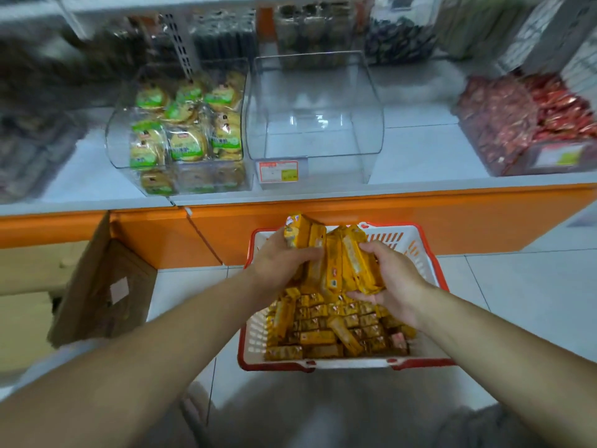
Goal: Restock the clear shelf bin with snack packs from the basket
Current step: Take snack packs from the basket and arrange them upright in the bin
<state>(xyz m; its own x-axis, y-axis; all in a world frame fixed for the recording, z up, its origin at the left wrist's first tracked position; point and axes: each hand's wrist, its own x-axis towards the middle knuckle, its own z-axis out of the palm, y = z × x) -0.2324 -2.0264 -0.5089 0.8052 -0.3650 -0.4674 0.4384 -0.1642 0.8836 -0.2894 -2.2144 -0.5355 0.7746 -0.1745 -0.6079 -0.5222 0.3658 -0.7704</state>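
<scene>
Pressing inward, the left hand (281,260) and right hand (392,281) clamped snack packs (336,253) over the basket (408,244); likely so none slipped. The clear shelf bin (315,134) stood empty.

No legible text; price tag (277,171) blurred.

Clear glossy plastic bin (315,124); glossy foil snack packs (329,263); perforated plastic basket (416,250).

Pale tiled floor (517,302), white shelf (420,150) with orange front, open cardboard box (106,286) at left.
</scene>
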